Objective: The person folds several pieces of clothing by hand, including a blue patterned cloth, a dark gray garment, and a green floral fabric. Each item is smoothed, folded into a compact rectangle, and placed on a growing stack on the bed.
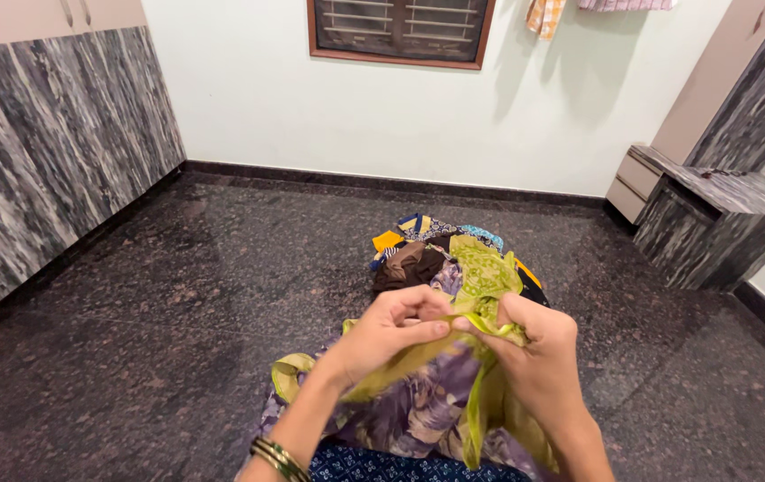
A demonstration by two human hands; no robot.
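1. Right now the person sits on the dark speckled granite floor [177,303], both hands raised together in front of the chest, working one piece of yellow-green patterned cloth [482,272].
2. Their left hand [389,336] is pinched shut on a gathered edge of that cloth, thumb pressing against the curled fingers; gold and green bangles [277,458] sit at the wrist.
3. Their right hand [539,357] is also clamped on the cloth, just beside the left, so the two grips nearly touch at the fingertips.
4. The cloth stands up in a loose peak above the hands and hangs down between the forearms, over a purple floral garment [418,415] spread across the lap.
5. Just beyond the hands lies a heap of mixed clothes [418,254], brown, yellow and blue pieces tangled together, touching the far edge of the lap garment.
6. To handle this well, I would judge that each hand should find a true edge or corner, not a bunched fold, and hold it with the fingertips.
7. Drawing the hands apart evenly would let the fabric hang flat; lifting it a little higher would keep the trailing end off the lap garment.
8. A grey marbled cabinet [713,223] stands well apart to the right.
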